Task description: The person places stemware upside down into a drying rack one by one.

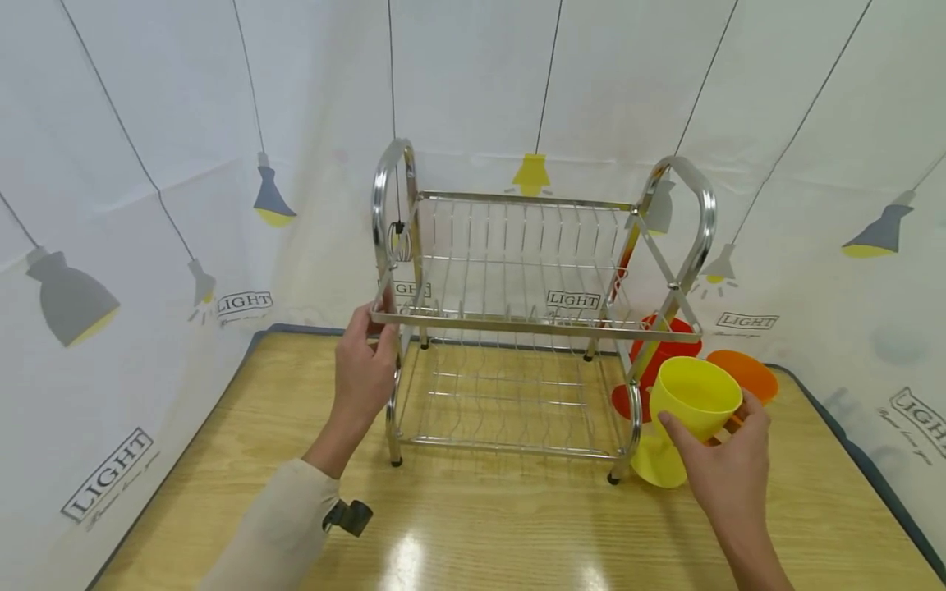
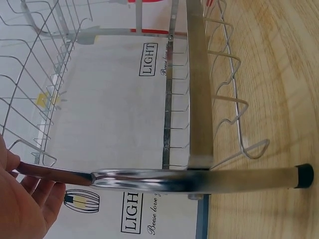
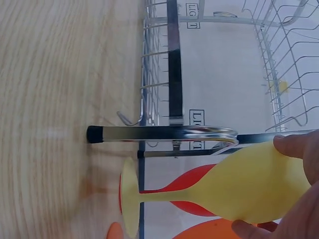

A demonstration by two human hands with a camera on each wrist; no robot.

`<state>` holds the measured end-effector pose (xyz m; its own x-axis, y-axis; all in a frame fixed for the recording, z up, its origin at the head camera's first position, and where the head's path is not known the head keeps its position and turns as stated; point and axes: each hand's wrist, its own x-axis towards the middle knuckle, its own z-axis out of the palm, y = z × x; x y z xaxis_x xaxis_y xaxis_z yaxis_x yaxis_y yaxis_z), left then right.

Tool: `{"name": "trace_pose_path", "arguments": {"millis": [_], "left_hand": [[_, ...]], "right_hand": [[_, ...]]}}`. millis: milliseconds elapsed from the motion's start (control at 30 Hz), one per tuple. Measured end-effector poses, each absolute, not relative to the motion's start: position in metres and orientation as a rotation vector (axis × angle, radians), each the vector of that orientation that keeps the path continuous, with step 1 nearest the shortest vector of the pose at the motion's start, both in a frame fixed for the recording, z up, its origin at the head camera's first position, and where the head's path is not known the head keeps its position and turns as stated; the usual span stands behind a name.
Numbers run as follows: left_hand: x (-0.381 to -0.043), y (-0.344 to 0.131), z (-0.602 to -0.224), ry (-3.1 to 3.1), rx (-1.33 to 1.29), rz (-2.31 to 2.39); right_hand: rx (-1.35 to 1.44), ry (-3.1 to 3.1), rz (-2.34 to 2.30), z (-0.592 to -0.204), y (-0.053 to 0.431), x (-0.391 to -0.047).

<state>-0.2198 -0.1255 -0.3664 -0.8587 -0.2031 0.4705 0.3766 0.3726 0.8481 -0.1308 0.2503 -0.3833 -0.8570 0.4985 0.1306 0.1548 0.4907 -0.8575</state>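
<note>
A two-tier chrome dish rack stands upright on the table. My left hand grips the front left corner of its upper tier; in the left wrist view, the thumb and fingers of that hand lie around the metal side bar. With my right hand I hold a yellow plastic goblet by its bowl, upright beside the rack's right front leg. Its stem and round foot show in the right wrist view. Behind it are a red goblet and an orange goblet, both partly hidden.
The wooden table runs out to a dark edge at the back and sides. A white sheet printed with lamps hangs close behind the rack. Black caps cover the rack's feet. A dark band sits on the left sleeve.
</note>
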Motion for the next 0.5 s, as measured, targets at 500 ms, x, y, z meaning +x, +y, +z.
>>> {"name": "trace_pose_path", "arguments": {"millis": [500], "left_hand": [[-0.218, -0.125, -0.365, -2.14, -0.137, -1.516]], "right_hand": [[-0.554, -2.316, 1.299, -0.363, 0.244, -0.119]]}}
